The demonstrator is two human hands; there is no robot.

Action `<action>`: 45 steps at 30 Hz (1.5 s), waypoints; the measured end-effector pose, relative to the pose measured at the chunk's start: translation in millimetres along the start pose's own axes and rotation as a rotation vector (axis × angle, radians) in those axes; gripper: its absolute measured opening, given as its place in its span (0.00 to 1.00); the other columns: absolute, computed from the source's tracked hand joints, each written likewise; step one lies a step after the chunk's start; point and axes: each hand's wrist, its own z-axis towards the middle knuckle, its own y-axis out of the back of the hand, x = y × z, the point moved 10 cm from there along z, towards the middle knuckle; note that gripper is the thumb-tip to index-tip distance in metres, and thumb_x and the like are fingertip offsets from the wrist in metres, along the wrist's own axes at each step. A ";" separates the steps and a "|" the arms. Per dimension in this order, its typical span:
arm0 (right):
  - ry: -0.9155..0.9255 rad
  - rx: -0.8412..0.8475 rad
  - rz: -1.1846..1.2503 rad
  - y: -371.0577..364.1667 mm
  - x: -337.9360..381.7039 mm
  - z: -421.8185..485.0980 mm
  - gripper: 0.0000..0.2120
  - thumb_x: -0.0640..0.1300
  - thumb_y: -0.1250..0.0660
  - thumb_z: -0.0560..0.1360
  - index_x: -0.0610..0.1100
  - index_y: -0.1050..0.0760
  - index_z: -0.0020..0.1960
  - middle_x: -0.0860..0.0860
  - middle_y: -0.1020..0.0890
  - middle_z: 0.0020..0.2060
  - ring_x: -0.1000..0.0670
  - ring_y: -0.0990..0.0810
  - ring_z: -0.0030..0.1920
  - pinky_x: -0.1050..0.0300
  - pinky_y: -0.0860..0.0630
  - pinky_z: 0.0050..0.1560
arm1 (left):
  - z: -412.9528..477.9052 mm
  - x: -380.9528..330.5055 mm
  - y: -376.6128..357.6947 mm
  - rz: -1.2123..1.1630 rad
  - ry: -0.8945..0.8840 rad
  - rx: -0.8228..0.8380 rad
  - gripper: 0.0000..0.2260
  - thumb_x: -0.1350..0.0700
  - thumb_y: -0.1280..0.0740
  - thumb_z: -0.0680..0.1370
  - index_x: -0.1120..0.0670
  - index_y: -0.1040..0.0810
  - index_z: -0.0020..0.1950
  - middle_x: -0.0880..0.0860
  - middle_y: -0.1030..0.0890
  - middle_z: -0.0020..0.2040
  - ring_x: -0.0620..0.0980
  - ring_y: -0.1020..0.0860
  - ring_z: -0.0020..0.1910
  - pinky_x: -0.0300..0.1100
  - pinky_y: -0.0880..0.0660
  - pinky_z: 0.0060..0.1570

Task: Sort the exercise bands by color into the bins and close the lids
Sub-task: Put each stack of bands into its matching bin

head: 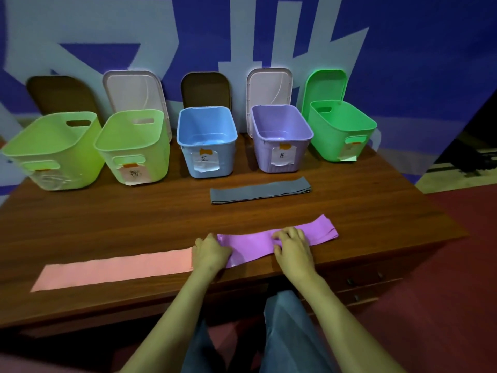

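We have the purple band (pixel 252 244) lying near the front edge of the wooden table (pixel 107 216). Our left hand (pixel 212 251) curls its fingers over the band's left end, and our right hand (pixel 293 247) pinches its middle. The purple bin (pixel 263 157) stands open behind.

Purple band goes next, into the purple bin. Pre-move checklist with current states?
1. Grip on purple band: ok. The left hand holds its left end and the right hand pinches its middle.
2. Purple bin open: ok. The lid leans on the wall behind it.
3. Room in the bin: ok, no band visible inside.
4. Path to the bin: ok, only the flat grey band lies between.
5. Bin label matches: cannot tell, the writing is too small.
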 end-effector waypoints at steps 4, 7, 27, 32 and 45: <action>0.065 0.024 0.146 -2.2 19.6 2.2 0.14 0.36 0.40 0.76 0.43 0.25 0.60 0.49 0.25 0.56 0.49 0.29 0.59 0.57 0.29 0.58 | -3.5 -8.7 1.8 -0.018 -0.061 -0.009 0.13 0.57 0.35 0.74 0.57 0.29 0.57 0.61 0.25 0.58 0.62 0.26 0.58 0.46 0.30 0.53; 0.167 0.043 0.242 -5.2 37.1 0.2 0.11 0.38 0.38 0.76 0.44 0.24 0.57 0.50 0.23 0.53 0.51 0.27 0.56 0.54 0.26 0.55 | -4.6 -12.1 7.0 -0.079 -0.076 -0.009 0.14 0.57 0.33 0.74 0.58 0.30 0.57 0.60 0.22 0.57 0.60 0.25 0.57 0.46 0.29 0.50; -0.176 0.293 0.612 -5.5 45.9 5.1 0.22 0.61 0.47 0.79 0.46 0.25 0.56 0.48 0.21 0.50 0.49 0.25 0.51 0.55 0.31 0.52 | -21.0 -38.2 -9.1 -0.785 -0.121 0.161 0.18 0.50 0.48 0.83 0.58 0.21 0.51 0.57 0.18 0.48 0.52 0.20 0.48 0.42 0.22 0.46; -0.207 0.451 0.692 -22.6 38.6 1.5 0.15 0.43 0.34 0.74 0.45 0.28 0.61 0.48 0.21 0.50 0.49 0.23 0.51 0.54 0.27 0.53 | -15.3 -37.9 -13.3 -0.771 -0.108 0.187 0.13 0.64 0.41 0.78 0.59 0.30 0.62 0.56 0.21 0.47 0.49 0.21 0.43 0.41 0.23 0.41; -0.103 0.176 0.461 -0.8 61.0 32.1 0.16 0.37 0.32 0.72 0.43 0.29 0.58 0.52 0.27 0.40 0.51 0.27 0.44 0.62 0.33 0.39 | 2.8 8.1 -0.9 -0.607 0.005 0.100 0.09 0.59 0.34 0.77 0.60 0.24 0.56 0.54 0.21 0.45 0.50 0.22 0.42 0.46 0.19 0.43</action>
